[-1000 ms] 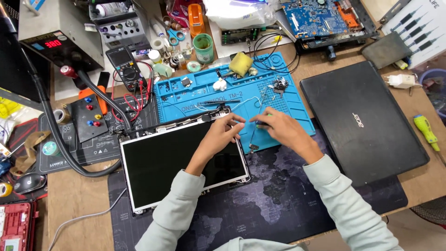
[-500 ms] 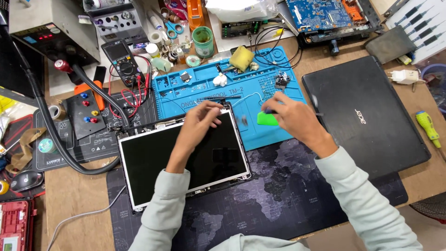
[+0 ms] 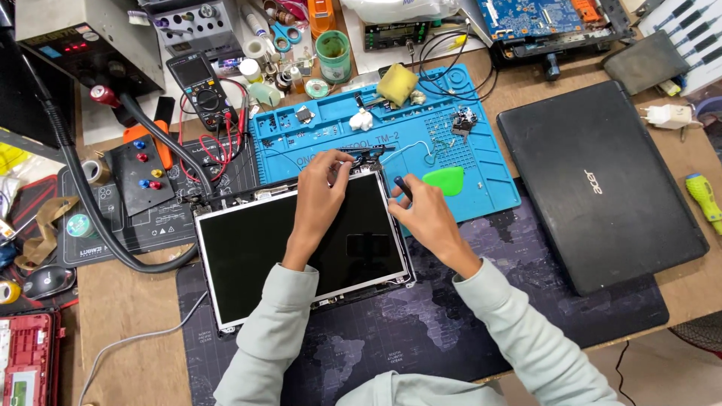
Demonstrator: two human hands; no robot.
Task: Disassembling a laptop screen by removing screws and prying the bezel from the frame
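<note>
A bare laptop screen panel (image 3: 248, 252) lies tilted on a dark desk mat (image 3: 451, 323). My left hand (image 3: 320, 192) rests on the panel's top right part, fingertips pinching at its upper corner by a small dark bracket (image 3: 368, 153). My right hand (image 3: 425, 214) sits just right of the panel and grips a small dark screwdriver (image 3: 401, 184), tip pointing up toward that corner. A green plastic pick (image 3: 444, 180) lies on the blue repair mat (image 3: 489, 180) beside my right hand.
A closed black laptop (image 3: 602, 180) lies at right. A multimeter (image 3: 199, 86), a black hose (image 3: 98, 225), tape rolls, scissors (image 3: 282, 34), a yellow sponge (image 3: 396, 83) and a circuit board (image 3: 541, 19) crowd the back. A red case (image 3: 26, 357) sits bottom left.
My right hand left the green pick on the blue mat and came left to the panel's corner with the screwdriver. My left hand shifted up to that corner.
</note>
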